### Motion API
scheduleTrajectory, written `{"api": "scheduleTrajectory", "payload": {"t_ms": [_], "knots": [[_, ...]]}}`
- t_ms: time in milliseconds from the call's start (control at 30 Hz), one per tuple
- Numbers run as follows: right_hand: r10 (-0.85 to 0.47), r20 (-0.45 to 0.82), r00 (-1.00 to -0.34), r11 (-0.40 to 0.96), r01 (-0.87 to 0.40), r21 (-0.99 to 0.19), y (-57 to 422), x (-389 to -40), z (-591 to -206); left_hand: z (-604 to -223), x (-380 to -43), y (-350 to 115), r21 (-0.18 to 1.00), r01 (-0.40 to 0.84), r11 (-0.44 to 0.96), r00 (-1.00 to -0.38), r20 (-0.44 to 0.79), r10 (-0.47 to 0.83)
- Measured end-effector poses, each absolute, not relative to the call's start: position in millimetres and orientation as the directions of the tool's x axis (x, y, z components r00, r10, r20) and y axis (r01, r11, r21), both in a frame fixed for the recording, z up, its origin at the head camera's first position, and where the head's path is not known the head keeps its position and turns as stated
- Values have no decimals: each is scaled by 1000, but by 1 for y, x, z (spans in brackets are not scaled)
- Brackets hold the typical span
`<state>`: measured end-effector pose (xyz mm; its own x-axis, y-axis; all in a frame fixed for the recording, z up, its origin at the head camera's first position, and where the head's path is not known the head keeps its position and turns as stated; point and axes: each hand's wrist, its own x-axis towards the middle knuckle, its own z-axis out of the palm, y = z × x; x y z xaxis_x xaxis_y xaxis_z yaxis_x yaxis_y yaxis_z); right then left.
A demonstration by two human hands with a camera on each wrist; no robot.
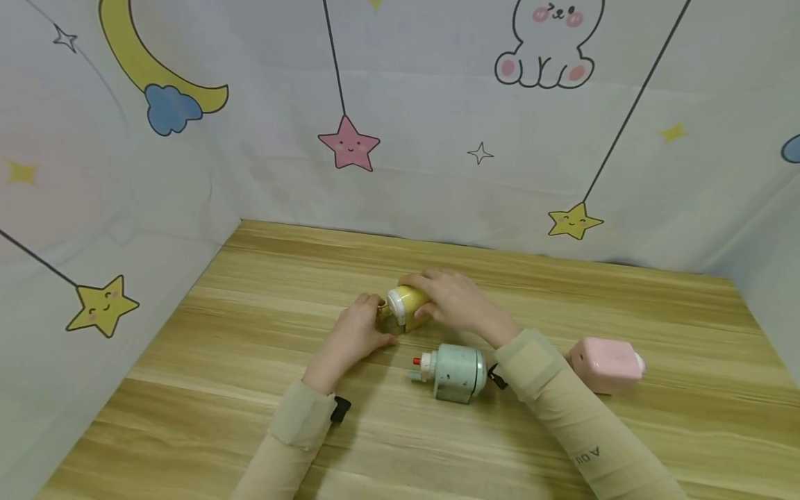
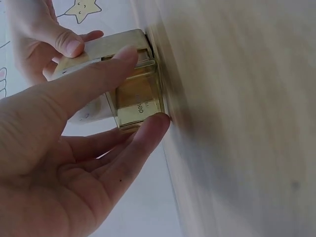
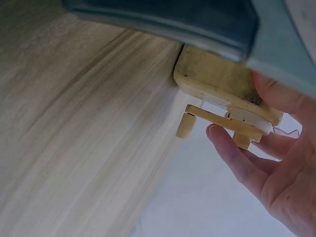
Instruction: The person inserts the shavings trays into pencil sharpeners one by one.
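Observation:
A yellow hand-crank pencil sharpener (image 1: 412, 299) with a white front rim lies at the middle of the table. My right hand (image 1: 459, 303) grips its body from the right. The right wrist view shows its crank handle (image 3: 212, 118) beside the fingers. At the front end, my left hand (image 1: 355, 328) has thumb and fingers on either side of a clear, gold-tinted drawer (image 2: 140, 96) and pinches it. The drawer appears to be at least partly in the body; how far is hidden by the fingers.
A pale teal crank sharpener (image 1: 459, 375) lies just in front of the right hand, with a red tip on its left end. Further right, beside the right forearm, is a pink sharpener (image 1: 606, 364). A printed cloth (image 1: 425, 187) hangs behind the wooden table (image 1: 250, 298).

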<state>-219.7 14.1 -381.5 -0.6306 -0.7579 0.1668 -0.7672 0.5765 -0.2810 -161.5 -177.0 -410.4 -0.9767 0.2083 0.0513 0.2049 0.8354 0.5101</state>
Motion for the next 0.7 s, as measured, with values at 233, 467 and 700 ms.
{"api": "scheduleTrajectory", "payload": {"t_ms": [233,467,700], "knots": [[-762,168,-626,569,-770,-289,14,-220,-381,-410,-163,-184,648,125,751,-985,-12,174],[-766,182,-617,555,-777,-296,14,-221,-382,-407,-163,-186,677,106,728,-984,-35,176],[-764,175,-621,559,-772,-302,14,-222,-383,-407,-164,-185,666,119,737,-982,-29,184]]}}
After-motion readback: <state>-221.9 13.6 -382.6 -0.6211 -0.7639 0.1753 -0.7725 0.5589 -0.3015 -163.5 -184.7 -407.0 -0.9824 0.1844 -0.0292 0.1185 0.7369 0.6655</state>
